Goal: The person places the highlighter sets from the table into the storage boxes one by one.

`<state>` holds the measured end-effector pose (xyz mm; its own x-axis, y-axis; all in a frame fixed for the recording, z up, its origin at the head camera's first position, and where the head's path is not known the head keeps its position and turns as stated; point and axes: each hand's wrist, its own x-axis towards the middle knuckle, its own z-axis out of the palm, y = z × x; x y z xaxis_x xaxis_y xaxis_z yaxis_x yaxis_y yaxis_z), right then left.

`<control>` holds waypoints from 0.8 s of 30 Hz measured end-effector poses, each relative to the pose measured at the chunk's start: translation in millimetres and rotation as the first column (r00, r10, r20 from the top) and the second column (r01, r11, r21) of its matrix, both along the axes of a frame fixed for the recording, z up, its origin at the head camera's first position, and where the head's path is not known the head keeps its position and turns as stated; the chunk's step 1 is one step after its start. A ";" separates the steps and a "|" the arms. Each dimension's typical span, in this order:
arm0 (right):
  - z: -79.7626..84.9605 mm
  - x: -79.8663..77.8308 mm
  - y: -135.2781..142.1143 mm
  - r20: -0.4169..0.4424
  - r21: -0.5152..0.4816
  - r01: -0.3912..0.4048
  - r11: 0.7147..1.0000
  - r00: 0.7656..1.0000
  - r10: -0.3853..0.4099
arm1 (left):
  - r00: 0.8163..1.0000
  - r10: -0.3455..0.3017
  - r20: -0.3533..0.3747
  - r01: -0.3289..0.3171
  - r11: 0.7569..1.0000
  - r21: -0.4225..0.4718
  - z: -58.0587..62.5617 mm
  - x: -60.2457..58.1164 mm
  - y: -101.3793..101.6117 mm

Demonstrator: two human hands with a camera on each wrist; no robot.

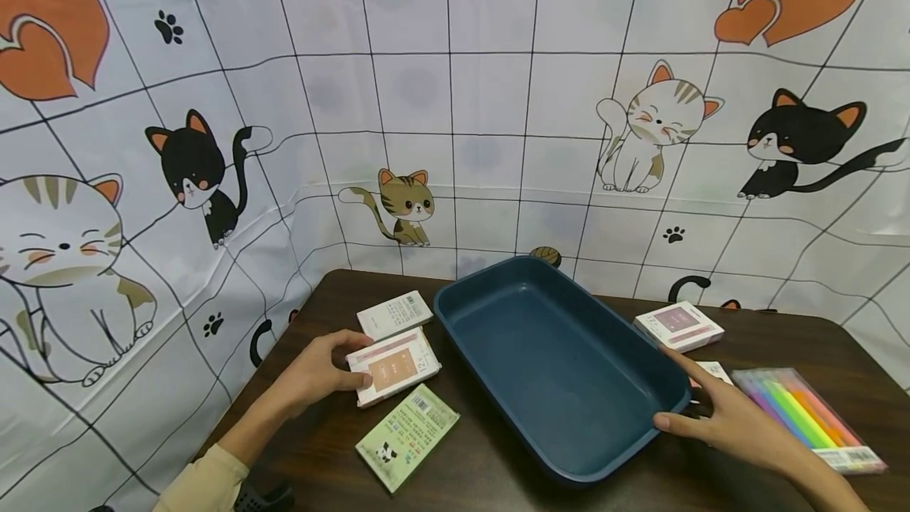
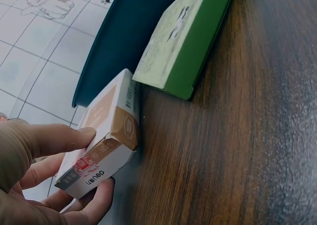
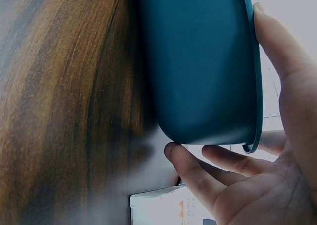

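Observation:
My left hand [image 1: 316,376] grips a small white box with an orange-brown panel [image 1: 395,367], thumb on top and fingers around its edge. In the left wrist view, that carton [image 2: 101,138] has one printed end toward the camera. On the right, my right hand [image 1: 725,413] holds the near right corner of a deep blue plastic bin [image 1: 569,354]. The right wrist view has the thumb at the rim and the fingers against the outer wall of the bin [image 3: 203,66]. The bin's inside shows nothing lying in it.
A green packet [image 1: 407,437] lies left of the bin, and a white box [image 1: 394,315] behind the held one. To the right are a white box with a mauve panel [image 1: 678,325], a partly hidden box [image 1: 714,372] and a pack of coloured highlighters [image 1: 806,417]. A cat-print curtain [image 1: 490,101] hangs behind.

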<state>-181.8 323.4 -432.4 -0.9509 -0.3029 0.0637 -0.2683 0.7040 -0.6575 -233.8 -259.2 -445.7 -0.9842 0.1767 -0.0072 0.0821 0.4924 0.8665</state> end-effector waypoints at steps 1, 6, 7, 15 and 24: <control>0.0 0.1 -0.1 0.000 0.003 0.001 1.000 1.000 -0.001 | 1.000 -0.005 0.012 0.004 1.000 0.017 0.1 0.1 -0.1; -1.1 0.7 0.0 -0.026 0.010 -0.007 1.000 1.000 0.007 | 0.993 -0.052 0.102 0.035 0.987 0.156 1.1 0.4 -0.9; -1.4 0.8 0.2 -0.029 0.003 -0.011 1.000 1.000 0.011 | 0.991 -0.061 0.117 0.039 0.983 0.180 1.5 0.5 -1.1; -2.8 0.8 1.6 -0.012 -0.040 -0.027 0.999 1.000 0.026 | 0.981 -0.118 0.155 0.076 0.964 0.257 2.9 1.0 -0.2; -2.2 0.7 1.2 -0.004 -0.046 -0.035 0.998 0.999 0.035 | 0.969 -0.136 0.205 0.082 0.964 0.254 6.8 2.0 2.4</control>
<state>-181.2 324.6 -434.6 -0.9395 -0.3329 0.0812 -0.2944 0.6631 -0.6882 -231.7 -256.8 -439.0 -0.9380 0.3057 -0.1633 -0.0812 0.2643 0.9610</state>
